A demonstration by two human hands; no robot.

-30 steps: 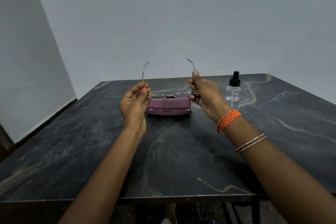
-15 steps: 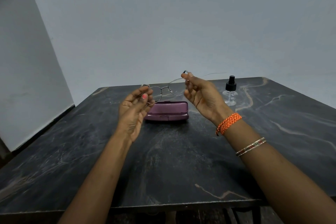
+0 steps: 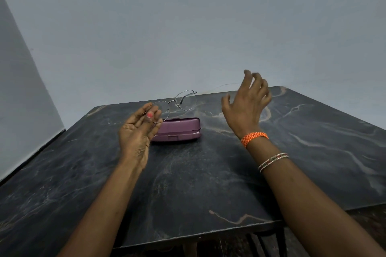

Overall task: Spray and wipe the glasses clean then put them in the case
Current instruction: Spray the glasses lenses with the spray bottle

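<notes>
Thin wire-framed glasses [image 3: 181, 101] hang in the air above the closed purple case [image 3: 177, 129], which lies flat on the dark marble table [image 3: 188, 183]. My left hand [image 3: 137, 131] pinches the left lens rim between thumb and fingers, palm turned up. My right hand [image 3: 248, 104] is raised to the right of the glasses with its fingers spread and loosely bent, holding nothing. The spray bottle is hidden behind my right hand.
A pale wall stands close behind the table's far edge. The table's front edge [image 3: 208, 233] runs near my forearms, with a chair frame below it at the lower right.
My right hand has let go of the glasses and swung right, covering the spray bottle. The glasses now hang from my left hand alone, folded.
</notes>
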